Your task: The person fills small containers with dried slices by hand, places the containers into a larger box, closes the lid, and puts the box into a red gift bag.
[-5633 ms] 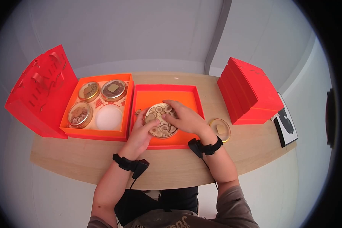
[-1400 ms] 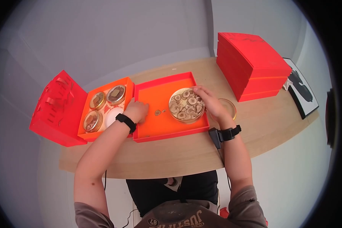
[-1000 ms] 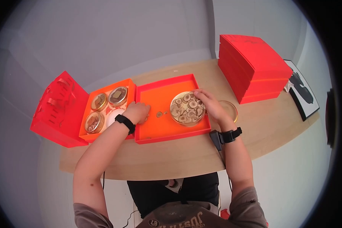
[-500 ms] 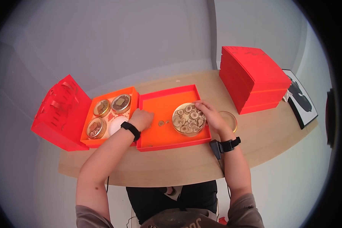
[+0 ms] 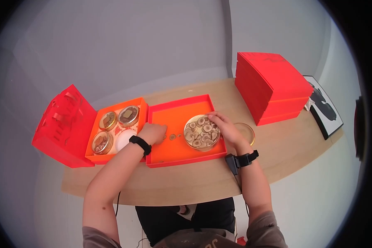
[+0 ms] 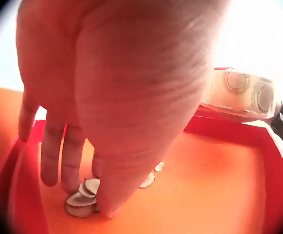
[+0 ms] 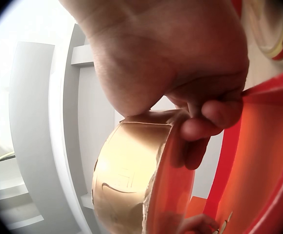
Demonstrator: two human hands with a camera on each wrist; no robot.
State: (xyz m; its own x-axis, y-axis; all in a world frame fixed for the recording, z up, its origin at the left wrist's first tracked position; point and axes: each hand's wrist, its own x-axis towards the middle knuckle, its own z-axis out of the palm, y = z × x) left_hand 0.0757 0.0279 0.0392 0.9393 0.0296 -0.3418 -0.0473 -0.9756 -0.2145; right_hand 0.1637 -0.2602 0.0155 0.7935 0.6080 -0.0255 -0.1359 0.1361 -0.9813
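My right hand (image 5: 229, 129) grips a clear round jar (image 7: 131, 161), lidless and full of dried slices with pale middles and brown rims. It is tilted over the right side of the orange-lined red tray (image 5: 169, 162), so its mouth shows in the head view. At the tray's left side is my left hand (image 5: 153, 133), reaching down. The left wrist view has its thumb and fingers pinching a small stack of dried slices (image 6: 82, 199) at the tray floor. Beside them lie two loose slices (image 5: 172, 137), and another small piece (image 5: 161, 161) lies near the front edge.
Left of the tray, a red box (image 5: 142, 103) holds three lidded jars and a white round recess (image 5: 124, 139). A red gift bag (image 5: 64, 132) stands beyond it. At right are a gold-rimmed lid (image 5: 251, 134), stacked red boxes (image 5: 273, 91) and a framed picture (image 5: 324, 108).
Several seconds ago both hands held the jar over the tray; the left hand has since moved left and down to the slices, while the right moved the jar right. Recently both hands stay nearly still.
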